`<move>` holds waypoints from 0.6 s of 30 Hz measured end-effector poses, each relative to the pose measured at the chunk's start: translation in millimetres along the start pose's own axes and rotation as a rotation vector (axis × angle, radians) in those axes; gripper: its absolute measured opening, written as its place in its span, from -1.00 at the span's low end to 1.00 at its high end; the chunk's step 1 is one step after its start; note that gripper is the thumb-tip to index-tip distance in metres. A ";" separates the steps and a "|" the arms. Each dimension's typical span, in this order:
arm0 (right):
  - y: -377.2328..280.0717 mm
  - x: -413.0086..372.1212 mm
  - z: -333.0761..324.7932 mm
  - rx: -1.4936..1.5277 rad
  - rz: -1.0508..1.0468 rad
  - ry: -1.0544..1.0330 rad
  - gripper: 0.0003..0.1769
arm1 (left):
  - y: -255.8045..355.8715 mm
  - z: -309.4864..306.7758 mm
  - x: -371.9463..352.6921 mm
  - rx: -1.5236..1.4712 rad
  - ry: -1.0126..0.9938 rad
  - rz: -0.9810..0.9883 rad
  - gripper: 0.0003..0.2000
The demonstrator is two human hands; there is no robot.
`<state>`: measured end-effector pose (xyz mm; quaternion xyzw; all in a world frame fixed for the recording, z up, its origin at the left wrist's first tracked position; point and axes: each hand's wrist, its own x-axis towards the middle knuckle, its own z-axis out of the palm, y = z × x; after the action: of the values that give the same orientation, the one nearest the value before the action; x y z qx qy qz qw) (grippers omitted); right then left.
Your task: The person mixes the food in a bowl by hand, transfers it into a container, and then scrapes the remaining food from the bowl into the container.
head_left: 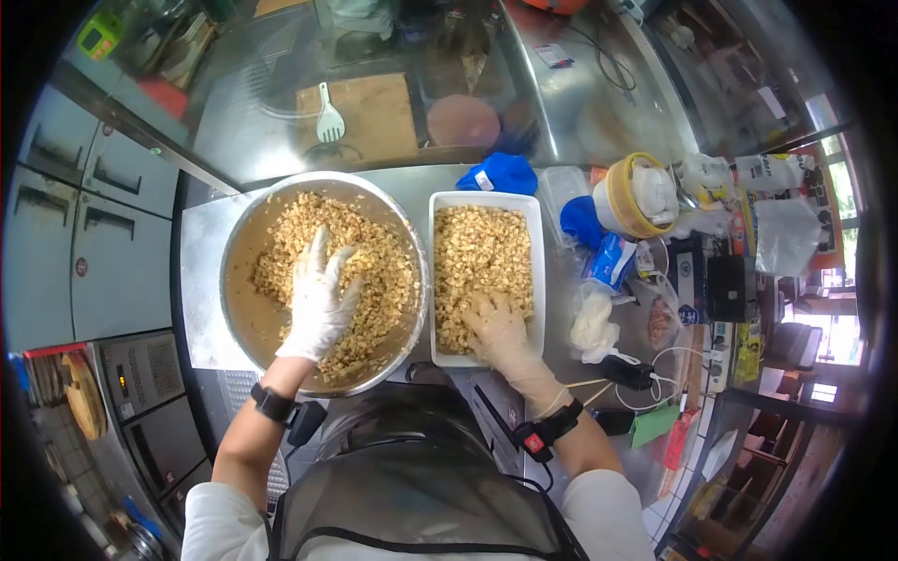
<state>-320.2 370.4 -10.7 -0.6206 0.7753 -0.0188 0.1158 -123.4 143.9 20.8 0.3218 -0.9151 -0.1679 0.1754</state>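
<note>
A large round metal bowl (245, 323) stands on the left of the metal counter, holding a heap of coarse, pale brown chopped bits (379, 248) that look like nuts. Over this heap my left hand (321, 294), in a white glove, has its fingers spread and touches the bits. To the right is a white rectangular tray (540, 252) filled with the same kind of bits (482, 245). My right hand (498, 327), in a thin translucent glove, rests at the tray's near end, fingers apart and slightly bent, fingertips on the bits.
Behind the tray lies a blue cloth-like bundle (500, 174). Right of it crowd a yellow-rimmed white tub (645, 196), a blue packet (610, 260), plastic bags (594, 323) and cables (669, 379). A white slotted turner (329, 122) lies on a board (379, 107) at the back.
</note>
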 end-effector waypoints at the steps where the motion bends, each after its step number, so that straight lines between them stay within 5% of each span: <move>1: 1.9 6.7 -1.7 0.051 -0.001 0.019 -0.62 | -7.8 -4.0 -6.2 -0.068 -0.020 -0.029 -0.54; 4: 11.8 54.7 -18.9 -0.053 0.133 -0.182 -0.64 | -15.4 -8.9 -18.1 -0.090 -0.039 -0.087 -0.52; 9: 42.9 108.6 -10.0 -0.032 0.253 -0.071 -0.63 | -16.6 -13.4 -27.7 -0.155 -0.106 -0.125 -0.52; 13: 31.5 88.8 -20.6 -0.040 0.247 -0.216 -0.54 | -25.4 -23.0 -34.9 -0.074 -0.195 -0.100 -0.53; 18: 1.3 5.4 -14.3 -0.083 0.132 -0.113 -0.49 | -47.3 -36.7 -46.3 -0.139 -0.270 -0.094 -0.50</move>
<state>-325.5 363.9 2.1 -0.5725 0.8069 0.0562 0.1344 -48.7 131.9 23.5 0.3257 -0.9005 -0.2807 0.0648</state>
